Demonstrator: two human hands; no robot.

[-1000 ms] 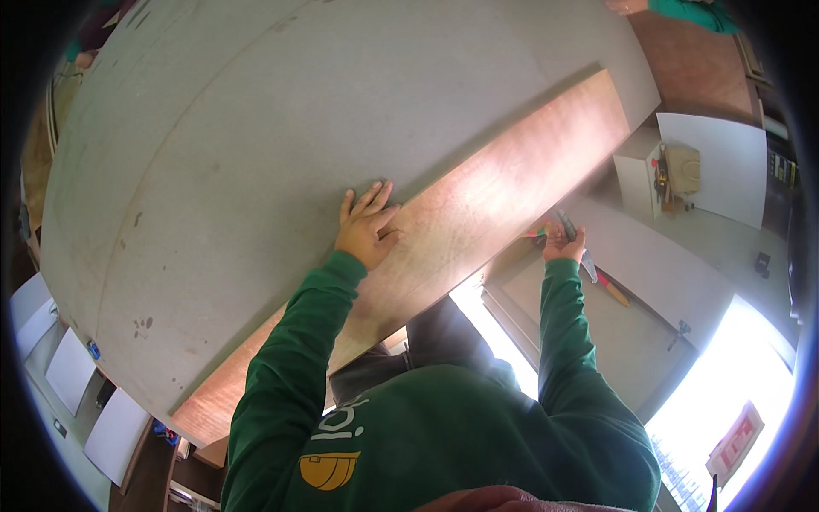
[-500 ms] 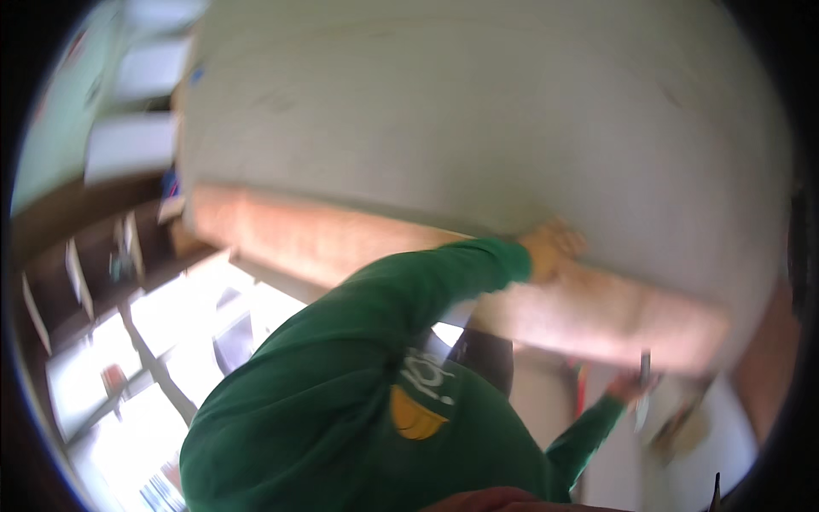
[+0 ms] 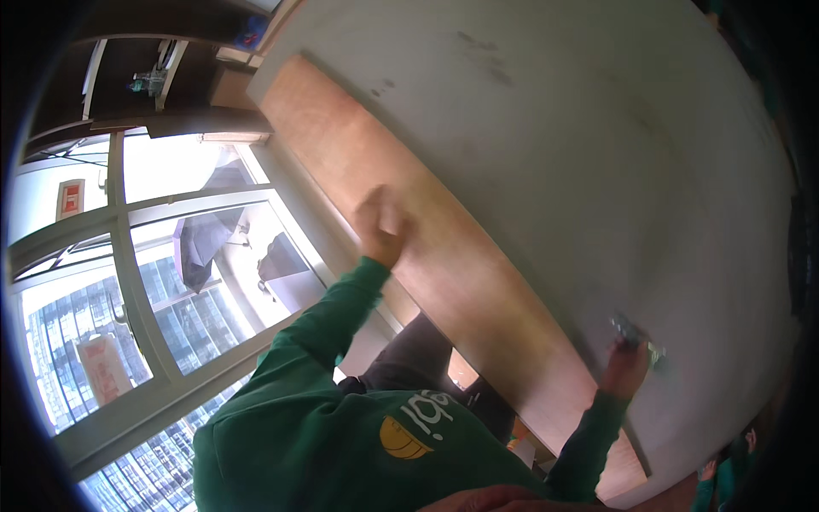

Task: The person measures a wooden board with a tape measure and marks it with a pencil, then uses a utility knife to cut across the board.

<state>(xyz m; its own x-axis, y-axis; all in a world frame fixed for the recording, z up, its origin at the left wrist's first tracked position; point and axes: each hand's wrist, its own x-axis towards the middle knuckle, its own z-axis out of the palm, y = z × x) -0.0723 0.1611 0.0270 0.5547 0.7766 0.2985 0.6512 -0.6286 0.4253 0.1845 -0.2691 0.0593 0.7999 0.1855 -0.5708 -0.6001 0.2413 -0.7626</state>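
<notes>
My left hand (image 3: 381,226) is over the long, light wooden board (image 3: 461,264); it is smeared by motion, so the state of its fingers does not show. My right hand (image 3: 627,371) is closed around a small shiny thing (image 3: 627,328), dark grey at one end and clear greenish at the other, of a kind I cannot make out. It is over the wide grey surface (image 3: 546,171), close to where the board meets it. Several dark smudges mark the grey surface towards its far left.
On the left is a window (image 3: 196,282) with white frames, and a dark umbrella (image 3: 205,243) shows through it. Dark shelves (image 3: 119,81) stand at the upper left. At the lower right, another person's green sleeve (image 3: 729,478) and hands are visible.
The view has turned, so the board now slopes down to the right. My left hand has shifted left along the board; my right hand has come up from below it to over the grey surface.
</notes>
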